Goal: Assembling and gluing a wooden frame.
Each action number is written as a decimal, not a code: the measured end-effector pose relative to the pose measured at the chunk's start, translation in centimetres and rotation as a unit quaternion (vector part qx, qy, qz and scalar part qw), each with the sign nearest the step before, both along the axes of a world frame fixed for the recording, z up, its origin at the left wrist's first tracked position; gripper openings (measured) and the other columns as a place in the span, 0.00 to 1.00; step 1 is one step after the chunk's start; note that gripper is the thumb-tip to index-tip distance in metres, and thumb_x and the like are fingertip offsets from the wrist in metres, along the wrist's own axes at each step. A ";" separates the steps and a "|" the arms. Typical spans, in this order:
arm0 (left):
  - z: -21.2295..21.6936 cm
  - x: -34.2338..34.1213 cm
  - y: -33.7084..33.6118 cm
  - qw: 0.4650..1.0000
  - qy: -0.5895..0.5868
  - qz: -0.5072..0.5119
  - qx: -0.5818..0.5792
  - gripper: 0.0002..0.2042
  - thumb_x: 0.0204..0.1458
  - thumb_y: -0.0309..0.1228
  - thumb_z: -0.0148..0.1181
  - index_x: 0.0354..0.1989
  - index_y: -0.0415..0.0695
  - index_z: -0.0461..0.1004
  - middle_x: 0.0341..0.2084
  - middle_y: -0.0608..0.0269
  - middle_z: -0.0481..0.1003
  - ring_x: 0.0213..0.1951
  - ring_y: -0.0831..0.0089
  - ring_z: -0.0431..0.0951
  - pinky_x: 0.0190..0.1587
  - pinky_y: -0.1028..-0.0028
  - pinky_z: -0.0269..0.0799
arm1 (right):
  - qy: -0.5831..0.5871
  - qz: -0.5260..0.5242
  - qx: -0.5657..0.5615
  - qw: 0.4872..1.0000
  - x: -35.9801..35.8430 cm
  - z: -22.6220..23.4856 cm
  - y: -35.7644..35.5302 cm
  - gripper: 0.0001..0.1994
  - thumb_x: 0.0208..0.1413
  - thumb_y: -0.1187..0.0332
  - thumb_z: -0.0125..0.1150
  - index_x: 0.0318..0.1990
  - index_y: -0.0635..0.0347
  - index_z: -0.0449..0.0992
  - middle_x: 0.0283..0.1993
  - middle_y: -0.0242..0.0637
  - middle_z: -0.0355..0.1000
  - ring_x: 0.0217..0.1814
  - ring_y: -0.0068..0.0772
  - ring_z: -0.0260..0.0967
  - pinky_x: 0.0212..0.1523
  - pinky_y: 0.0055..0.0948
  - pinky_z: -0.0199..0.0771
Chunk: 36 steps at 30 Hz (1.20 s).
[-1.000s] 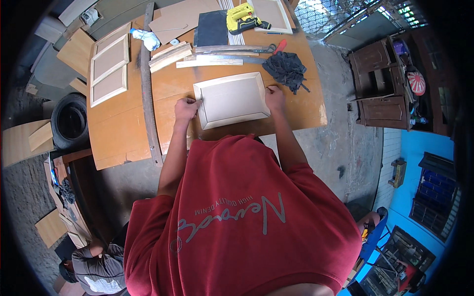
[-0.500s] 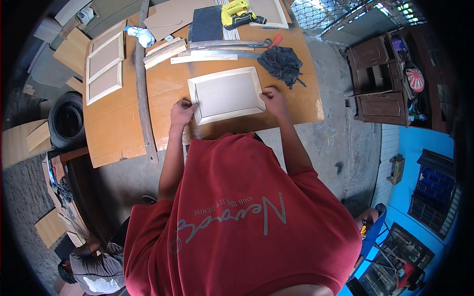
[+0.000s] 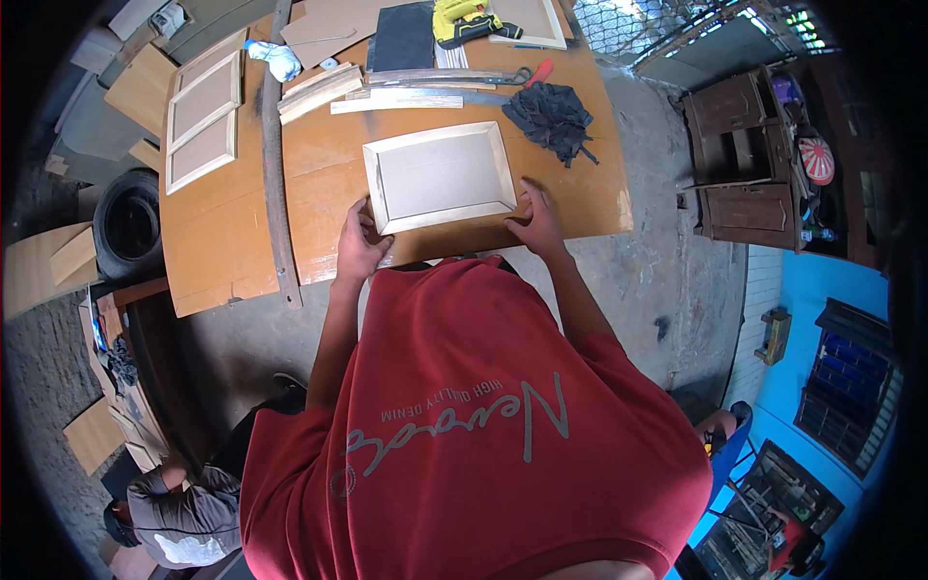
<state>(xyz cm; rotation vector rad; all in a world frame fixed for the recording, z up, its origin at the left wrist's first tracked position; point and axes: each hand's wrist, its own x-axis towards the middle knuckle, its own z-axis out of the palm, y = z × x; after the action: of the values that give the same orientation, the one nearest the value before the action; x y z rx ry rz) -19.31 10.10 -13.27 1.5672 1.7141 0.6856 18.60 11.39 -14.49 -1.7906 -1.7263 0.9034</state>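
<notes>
A pale framed panel (image 3: 440,177) is gripped at its near corners by the left hand (image 3: 360,246) and right hand (image 3: 535,224), fingers curled on the frame, and is best kept flat near the table's (image 3: 222,251) near edge.

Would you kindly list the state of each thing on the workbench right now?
Framed panel: flat, gripped at its near corners.
Left hand: on the near left corner.
Right hand: on the near right corner.
Black cloth: crumpled.
Yellow power tool: lying idle.
</notes>
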 end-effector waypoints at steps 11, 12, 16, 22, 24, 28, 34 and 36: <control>-0.6 0.4 -0.1 1.000 0.010 -0.006 0.029 0.40 0.43 0.24 0.74 0.67 0.44 0.61 0.33 0.57 0.74 0.37 0.62 0.77 0.43 0.64 0.76 | 0.028 -0.027 0.036 0.999 -0.2 -1.4 -0.1 0.41 0.45 0.70 0.74 0.70 0.53 0.64 0.49 0.41 0.74 0.39 0.39 0.72 0.45 0.38 0.76; -0.5 0.5 -0.1 1.000 -0.005 -0.004 0.017 0.39 0.43 0.25 0.73 0.67 0.44 0.62 0.32 0.55 0.74 0.38 0.57 0.77 0.44 0.61 0.76 | 0.028 -0.029 0.035 0.999 -0.1 -1.6 -0.1 0.41 0.45 0.70 0.74 0.70 0.53 0.64 0.49 0.41 0.74 0.39 0.39 0.72 0.45 0.38 0.76; -0.4 0.6 -0.1 1.000 -0.002 0.000 0.002 0.39 0.43 0.25 0.73 0.67 0.44 0.62 0.32 0.55 0.74 0.38 0.57 0.77 0.44 0.61 0.77 | 0.032 -0.035 0.034 0.998 -0.4 -1.7 0.1 0.40 0.45 0.71 0.74 0.69 0.54 0.65 0.48 0.40 0.74 0.39 0.39 0.71 0.45 0.37 0.76; 0.0 1.1 -0.2 1.000 0.026 0.006 0.017 0.38 0.44 0.23 0.74 0.67 0.45 0.63 0.34 0.56 0.75 0.37 0.62 0.78 0.43 0.64 0.77 | 0.033 -0.029 0.050 0.998 -0.5 -1.7 0.0 0.38 0.45 0.72 0.74 0.68 0.53 0.67 0.47 0.39 0.74 0.38 0.38 0.71 0.44 0.36 0.76; -0.3 1.0 -0.3 0.999 0.022 0.016 0.022 0.39 0.43 0.23 0.74 0.67 0.45 0.62 0.34 0.56 0.75 0.37 0.62 0.78 0.43 0.65 0.78 | 0.037 -0.027 0.052 0.998 -0.7 -1.5 0.1 0.37 0.46 0.72 0.73 0.67 0.53 0.68 0.47 0.38 0.74 0.38 0.37 0.71 0.44 0.36 0.76; 0.2 1.3 -0.2 1.000 0.000 0.022 -0.002 0.38 0.43 0.26 0.73 0.67 0.44 0.63 0.35 0.54 0.76 0.41 0.57 0.77 0.46 0.60 0.77 | 0.031 -0.024 0.061 0.997 -0.6 -1.5 0.1 0.35 0.46 0.72 0.73 0.66 0.54 0.70 0.46 0.38 0.74 0.37 0.37 0.70 0.43 0.36 0.76; -0.3 1.6 -0.2 0.999 0.037 0.013 0.036 0.39 0.41 0.27 0.74 0.66 0.44 0.64 0.42 0.53 0.75 0.49 0.55 0.74 0.53 0.60 0.74 | 0.025 -0.016 0.062 0.998 -0.5 -1.6 0.3 0.33 0.46 0.72 0.73 0.64 0.54 0.71 0.46 0.39 0.74 0.36 0.38 0.71 0.42 0.37 0.75; 0.0 1.7 -0.2 0.998 0.035 0.014 0.040 0.40 0.41 0.27 0.74 0.67 0.44 0.64 0.44 0.52 0.74 0.50 0.54 0.74 0.55 0.59 0.74 | 0.026 -0.012 0.063 0.998 -0.5 -1.6 0.3 0.33 0.46 0.72 0.73 0.63 0.54 0.72 0.46 0.39 0.74 0.36 0.38 0.71 0.42 0.37 0.75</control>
<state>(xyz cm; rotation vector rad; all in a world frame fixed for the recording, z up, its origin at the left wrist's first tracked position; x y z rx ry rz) -17.64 9.92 -13.31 1.6422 1.7838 0.7298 18.08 11.72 -16.08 -1.6875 -1.6874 0.8046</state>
